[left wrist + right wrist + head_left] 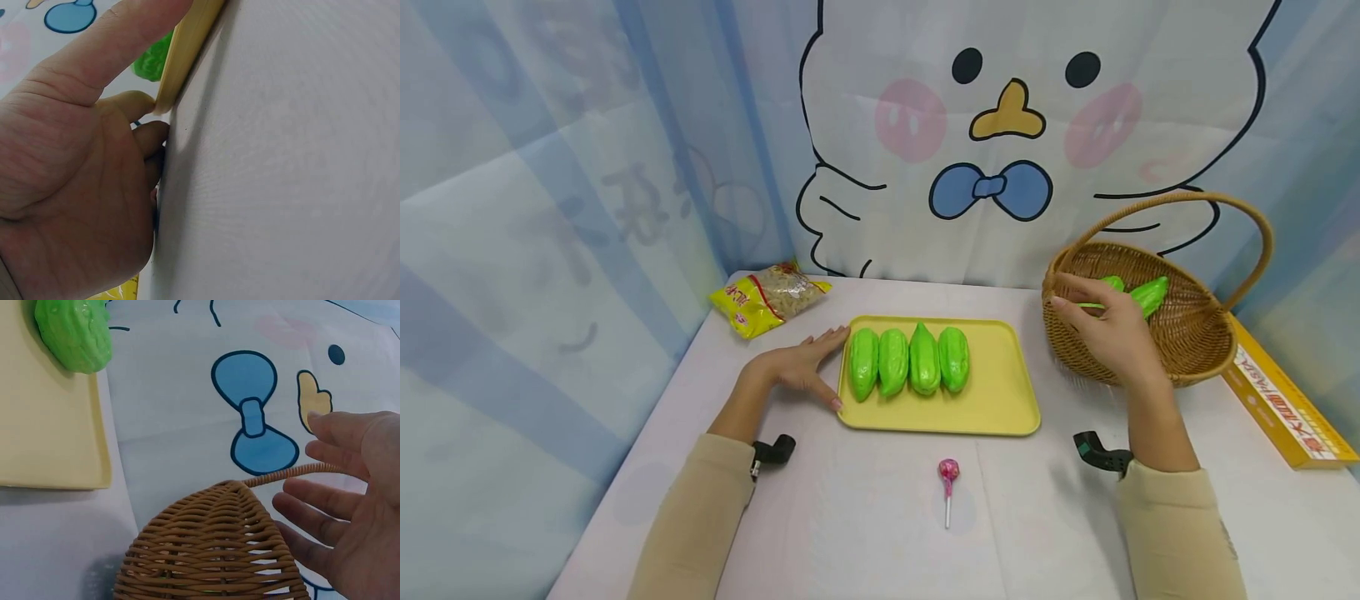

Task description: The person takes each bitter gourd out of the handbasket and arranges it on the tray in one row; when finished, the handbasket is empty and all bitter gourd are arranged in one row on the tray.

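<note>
On a yellow tray (992, 375), several glossy green ribbed pieces of play produce (892, 362), shaped like bitter melons, stand side by side. My left hand (793, 364) touches the tray's left edge, thumb near the front corner and fingers spread toward the back. In the left wrist view the thumb (119, 47) lies along the tray's side. Over the left rim of a wicker basket (1195, 333) hovers my right hand (1112, 329). Its fingers (319, 494) are loosely bent, with nothing held in the right wrist view. More green pieces (1150, 295) lie inside the basket, partly hidden by that hand.
A pink-wrapped lollipop (949, 471) lies in front of the tray. A yellow snack bag (767, 298) sits at the back left. Along the right side, beside the basket, is a long orange-yellow box (1288, 396). A printed curtain (985, 242) hangs behind the table.
</note>
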